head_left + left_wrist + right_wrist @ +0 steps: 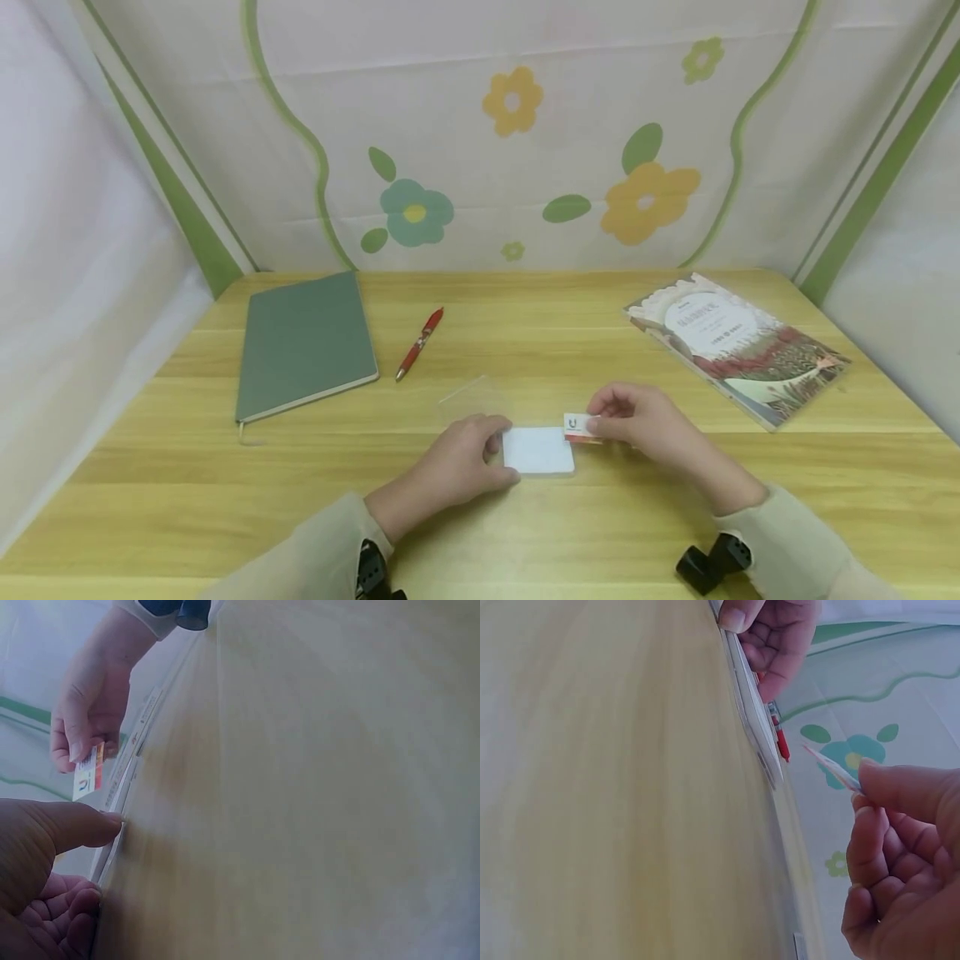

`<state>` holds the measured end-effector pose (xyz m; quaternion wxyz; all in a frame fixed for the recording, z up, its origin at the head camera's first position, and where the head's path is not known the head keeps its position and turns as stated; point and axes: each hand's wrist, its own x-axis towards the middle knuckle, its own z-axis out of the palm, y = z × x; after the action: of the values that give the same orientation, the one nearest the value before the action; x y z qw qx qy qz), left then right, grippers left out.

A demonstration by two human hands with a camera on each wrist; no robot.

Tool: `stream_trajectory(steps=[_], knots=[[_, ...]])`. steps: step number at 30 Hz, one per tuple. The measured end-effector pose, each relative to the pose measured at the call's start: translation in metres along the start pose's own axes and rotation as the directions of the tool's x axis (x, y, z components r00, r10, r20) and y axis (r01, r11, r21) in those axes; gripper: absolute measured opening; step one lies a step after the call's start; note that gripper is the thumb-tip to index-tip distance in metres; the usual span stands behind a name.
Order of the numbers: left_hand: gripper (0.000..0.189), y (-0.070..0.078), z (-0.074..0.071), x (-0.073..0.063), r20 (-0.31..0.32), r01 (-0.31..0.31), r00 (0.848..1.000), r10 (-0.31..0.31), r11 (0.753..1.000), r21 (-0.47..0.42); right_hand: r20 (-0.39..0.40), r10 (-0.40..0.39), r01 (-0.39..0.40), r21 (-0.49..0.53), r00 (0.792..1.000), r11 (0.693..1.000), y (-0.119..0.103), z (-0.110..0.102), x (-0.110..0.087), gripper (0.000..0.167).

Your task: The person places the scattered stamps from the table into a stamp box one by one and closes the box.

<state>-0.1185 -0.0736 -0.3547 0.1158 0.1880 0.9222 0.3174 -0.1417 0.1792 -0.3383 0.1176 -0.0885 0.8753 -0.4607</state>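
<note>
A small flat box of white cards (538, 451), clear at its edges, lies on the table in the head view. My left hand (463, 462) grips its left end, thumb at the near corner and fingers at the far corner. Between thumb and fingers, my right hand (647, 421) pinches a business card (581, 426) with a dark U-shaped logo and an orange-red stripe. In the head view the card overlaps the box's upper right corner. The right wrist view shows the card (834, 769) tilted and apart from the box (754, 720).
A faint transparent plastic piece (474, 398) lies beyond my left hand. Farther left are a green notebook (307, 346) and a red pen (420, 344). On the right lies a booklet (738, 346) with a floral cover. A patterned curtain (480, 167) hangs behind the table.
</note>
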Motion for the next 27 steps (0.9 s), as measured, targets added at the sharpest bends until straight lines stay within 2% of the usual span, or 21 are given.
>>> stream_trajectory(steps=[4, 10, 14, 21, 27], knots=[[0.058, 0.0, 0.0, 0.001, 0.005, 0.013, 1.0, -0.013, 1.0, -0.002, 0.028, -0.016, 0.014, 0.056, 0.999, 0.998, -0.002, 0.004, 0.002, 0.024], [0.057, 0.0, 0.0, 0.001, 0.004, 0.02, 1.0, -0.02, 1.0, -0.011, 0.066, -0.004, -0.004, 0.124, 0.998, 0.992, -0.007, 0.011, 0.005, 0.025], [0.057, 0.0, 0.0, 0.002, 0.0, 0.013, 1.0, -0.013, 1.0, -0.01, 0.083, -0.012, 0.0, 0.141, 0.996, 0.99, -0.011, 0.017, 0.008, 0.024], [0.056, 0.0, 0.0, 0.002, -0.001, 0.007, 1.0, -0.007, 1.0, -0.02, 0.168, -0.038, 0.001, 0.216, 0.985, 0.976, -0.016, 0.031, 0.013, 0.023], [0.055, -0.001, 0.0, 0.002, 0.001, -0.01, 1.0, 0.01, 1.0, -0.023, 0.186, -0.024, -0.021, 0.238, 0.982, 0.971, -0.02, 0.04, 0.015, 0.022]])
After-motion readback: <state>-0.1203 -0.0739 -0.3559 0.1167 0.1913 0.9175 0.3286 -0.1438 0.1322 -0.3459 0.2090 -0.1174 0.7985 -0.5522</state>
